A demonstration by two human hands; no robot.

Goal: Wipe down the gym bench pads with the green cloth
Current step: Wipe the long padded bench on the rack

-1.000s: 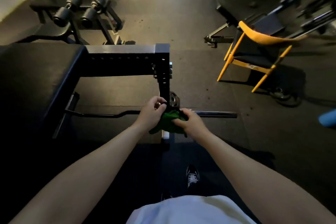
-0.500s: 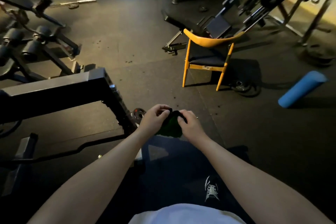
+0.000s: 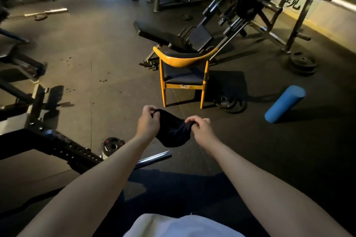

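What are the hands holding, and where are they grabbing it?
The left hand and right hand hold the cloth, dark in this light. Each pinches a top edge, one at either end; the rest sags between them.

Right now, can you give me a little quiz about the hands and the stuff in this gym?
1. True or false: the left hand and the right hand both pinch the cloth.
2. What colour is the foam roller? A blue, B red, C white.
3. Fill in: the foam roller lies on the ____.
Key: 1 true; 2 A; 3 floor.
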